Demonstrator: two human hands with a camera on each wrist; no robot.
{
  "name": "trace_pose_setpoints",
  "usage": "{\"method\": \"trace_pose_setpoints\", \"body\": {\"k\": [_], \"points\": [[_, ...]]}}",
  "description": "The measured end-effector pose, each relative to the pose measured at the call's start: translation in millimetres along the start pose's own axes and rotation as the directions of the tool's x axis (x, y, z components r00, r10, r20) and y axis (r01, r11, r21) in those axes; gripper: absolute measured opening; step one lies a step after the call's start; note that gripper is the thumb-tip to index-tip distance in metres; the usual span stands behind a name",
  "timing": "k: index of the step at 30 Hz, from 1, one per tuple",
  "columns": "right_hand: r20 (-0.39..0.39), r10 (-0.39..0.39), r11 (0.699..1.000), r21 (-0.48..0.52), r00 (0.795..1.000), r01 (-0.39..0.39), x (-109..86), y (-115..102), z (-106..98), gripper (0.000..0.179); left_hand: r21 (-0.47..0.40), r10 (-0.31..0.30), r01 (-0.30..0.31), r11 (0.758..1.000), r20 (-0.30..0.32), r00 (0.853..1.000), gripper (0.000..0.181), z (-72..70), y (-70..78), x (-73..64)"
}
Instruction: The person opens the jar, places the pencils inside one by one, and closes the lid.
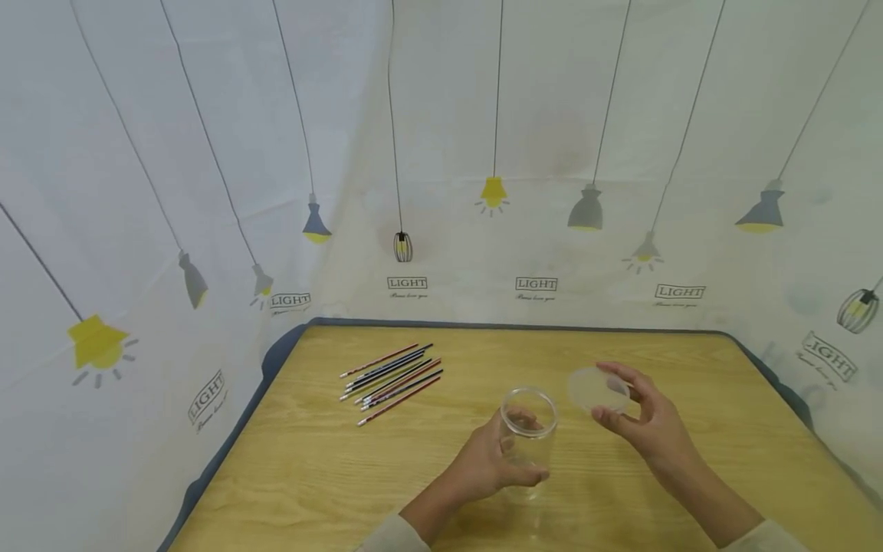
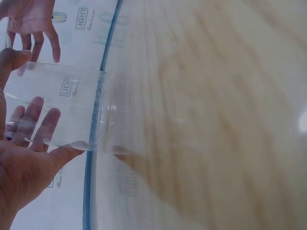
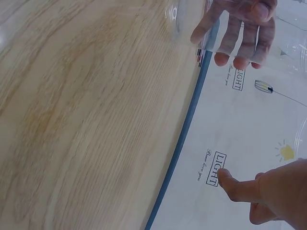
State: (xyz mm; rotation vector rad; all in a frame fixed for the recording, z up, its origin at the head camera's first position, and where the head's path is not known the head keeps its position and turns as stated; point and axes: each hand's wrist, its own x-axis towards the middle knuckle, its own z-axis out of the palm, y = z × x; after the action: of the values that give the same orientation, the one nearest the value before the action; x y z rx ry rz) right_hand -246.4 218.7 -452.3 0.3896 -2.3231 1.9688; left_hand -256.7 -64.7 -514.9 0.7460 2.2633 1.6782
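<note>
My left hand [image 1: 483, 464] grips a clear plastic jar [image 1: 530, 448], which stands nearly upright with its open round mouth facing up. In the left wrist view, the left fingers show through the transparent wall of the jar [image 2: 72, 108]. Whether its base touches the table I cannot tell. To the right, my right hand [image 1: 651, 425] pinches a round translucent lid [image 1: 593, 389] by its edge, thumb below and fingers above. That lid is apart from the jar. In the right wrist view, the right hand [image 3: 268, 194] shows at the lower right.
Several pencils [image 1: 393, 383], dark and red with pale eraser ends, lie in a loose bunch left of the jar. They rest on a wood-grain table [image 1: 310, 475] with a blue-grey edge. A white sheet [image 1: 448, 115] printed with hanging lamps surrounds the back and sides.
</note>
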Motion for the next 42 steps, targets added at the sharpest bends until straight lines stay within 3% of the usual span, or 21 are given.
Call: {"method": "trace_pose_setpoints", "body": {"k": [13, 23, 42], "points": [[-0.040, 0.044, 0.992, -0.119, 0.998, -0.049, 0.9, 8.0, -14.5, 0.069, -0.015, 0.001, -0.001, 1.000, -0.001, 1.000, 0.073, -0.8, -2.8, -0.6], [-0.060, 0.077, 0.985, -0.152, 0.995, -0.085, 2.2, 17.2, -24.0, 0.070, -0.022, -0.003, 0.003, 1.000, -0.004, 1.000, 0.073, -0.7, -4.6, 0.3], [-0.093, 0.146, 0.949, -0.267, 0.985, -0.166, 1.9, 28.7, -43.8, 0.074, -0.030, -0.023, 0.023, 0.999, 0.000, 1.000, 0.071, -1.5, -3.7, -1.0]]}}
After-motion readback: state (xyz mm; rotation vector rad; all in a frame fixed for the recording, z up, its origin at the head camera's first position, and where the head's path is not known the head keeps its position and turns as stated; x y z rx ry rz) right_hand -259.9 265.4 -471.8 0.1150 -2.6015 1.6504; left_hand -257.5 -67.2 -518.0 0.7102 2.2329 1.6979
